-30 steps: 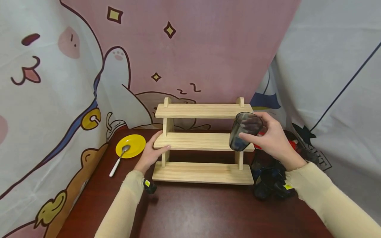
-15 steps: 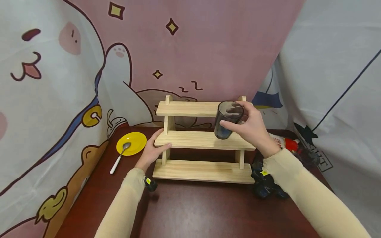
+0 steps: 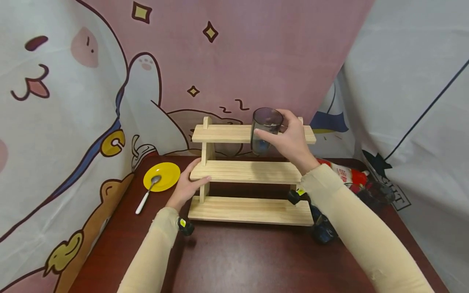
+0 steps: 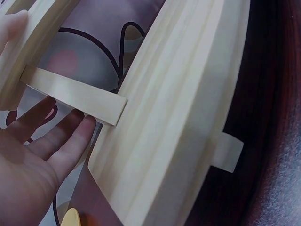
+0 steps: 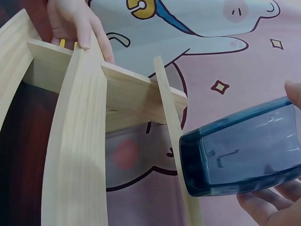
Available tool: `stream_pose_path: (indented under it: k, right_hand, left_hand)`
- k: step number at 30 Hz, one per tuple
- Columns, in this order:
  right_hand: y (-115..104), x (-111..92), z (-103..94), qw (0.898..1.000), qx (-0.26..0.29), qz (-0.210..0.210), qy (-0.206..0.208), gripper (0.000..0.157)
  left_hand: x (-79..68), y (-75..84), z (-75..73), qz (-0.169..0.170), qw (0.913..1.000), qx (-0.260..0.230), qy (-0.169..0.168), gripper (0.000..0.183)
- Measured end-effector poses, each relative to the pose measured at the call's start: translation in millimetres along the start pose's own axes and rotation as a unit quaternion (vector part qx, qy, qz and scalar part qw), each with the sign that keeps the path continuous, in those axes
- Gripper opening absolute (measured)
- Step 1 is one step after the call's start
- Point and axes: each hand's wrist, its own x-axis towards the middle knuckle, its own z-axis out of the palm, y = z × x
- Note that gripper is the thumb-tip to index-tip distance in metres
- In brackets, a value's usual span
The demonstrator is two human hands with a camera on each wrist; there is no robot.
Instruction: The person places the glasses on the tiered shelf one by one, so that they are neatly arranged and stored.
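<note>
A three-tier wooden display stand (image 3: 249,209) stands on the dark red table. My left hand (image 3: 185,189) grips the left end of its middle tier, thumb on the front edge; in the left wrist view its fingers (image 4: 75,141) reach up to the side support. My right hand (image 3: 293,142) holds a tinted, see-through glass (image 3: 258,140) by its sides, thumb in front and fingers behind. In the head view the glass overlaps the top tier, rim up. The right wrist view shows its thick base (image 5: 193,165) right at the top tier's edge.
Left of the stand lies a yellow plate (image 3: 170,173) with a white-handled spoon (image 3: 143,202) leaning on its rim. Right of it are a red-and-white packet (image 3: 344,173), a dark see-through item (image 3: 381,193) and a dark blue object (image 3: 324,231) partly behind my sleeve. A printed cloth hangs behind.
My right hand has carried the glass left and upward, from the right end of the middle tier to the top tier. The left hand has kept its hold on the stand.
</note>
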Motion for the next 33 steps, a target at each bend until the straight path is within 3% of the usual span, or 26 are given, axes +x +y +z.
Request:
stream_pose_path:
  k: [4, 11, 25, 33]
  right_hand:
    - [1, 9, 7.4, 1.000, 0.013, 0.008, -0.003, 0.079]
    - [-3, 15, 16.6, 0.999, -0.010, 0.038, -0.007, 0.087]
    - [-12, 29, 40.1, 1.000, -0.012, 0.009, -0.014, 0.082]
    - [-9, 44, 52.8, 0.999, -0.026, 0.032, -0.018, 0.086]
  left_hand:
    - [1.0, -0.4, -0.6, 0.001, 1.0000, -0.002, 0.002, 0.084]
    - [1.4, -0.3, -0.7, 0.003, 1.0000, -0.006, 0.003, 0.085]
    - [0.2, -0.7, 0.8, 0.003, 0.9999, -0.014, 0.000, 0.083]
    - [0.9, -1.5, -0.7, -0.007, 0.9999, -0.011, 0.004, 0.084]
